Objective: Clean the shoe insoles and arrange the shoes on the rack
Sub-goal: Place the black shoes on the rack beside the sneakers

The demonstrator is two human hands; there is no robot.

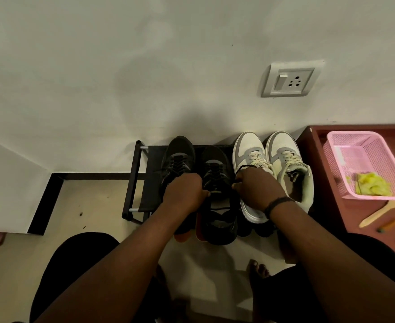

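A low black shoe rack [135, 178] stands against the wall. On it sit two black sneakers [217, 173] side by side and, to their right, two white and grey sneakers [285, 157]. My left hand [183, 192] grips the tongue area of the right black sneaker, covering part of the left one. My right hand [254, 187] pinches a black lace [244, 167] that loops up over the left white sneaker. Orange soles [182, 237] show under the black shoes at the rack's front.
A reddish-brown table [327, 183] stands at the right with a pink basket [364, 145] holding a yellow cloth [371, 186], a wooden stick [380, 213] and a pencil. A wall socket [289, 80] is above. My knees and bare toes [258, 268] are on the floor.
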